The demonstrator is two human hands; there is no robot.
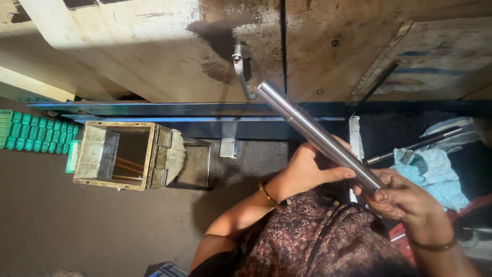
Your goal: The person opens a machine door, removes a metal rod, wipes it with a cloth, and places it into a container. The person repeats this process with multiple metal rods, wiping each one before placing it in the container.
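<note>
Above lap: both hands' fingers [335,174] curled around steel rod [312,131], grasping it.

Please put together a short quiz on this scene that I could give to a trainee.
1. True or false: both hands grip the shiny metal rod.
2. Which sits on the floor to the left of the person? A) an open-topped metal box B) a red bucket C) a wooden stool
3. What lies to the right of the rod, under a thinner dark rod?

Key
1. True: the left hand wraps its middle and the right hand holds its near end.
2. A: the open-topped metal box, beside a green plastic crate.
3. A crumpled light blue cloth, with the thinner dark rod across it.
</note>
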